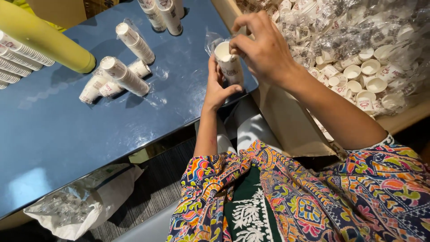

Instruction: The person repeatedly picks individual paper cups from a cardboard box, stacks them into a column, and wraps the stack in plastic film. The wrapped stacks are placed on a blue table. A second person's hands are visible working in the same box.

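Observation:
My left hand (216, 85) grips the lower part of a short stack of small white paper cups (229, 62) in a clear plastic sleeve, held upright over the edge of the blue table (53, 134). My right hand (262, 42) comes from above, its fingertips pinching the top rim of the same stack and the sleeve's open end. Both arms wear bright patterned sleeves.
Several wrapped cup stacks (121, 76) lie on the blue table, more (162, 14) at its far edge and left edge (18, 56). A yellow-green cylinder (45, 38) lies at the left. A cardboard box (286, 121) on the right holds many loose cups (358, 54). A white bag (85, 201) sits on the floor.

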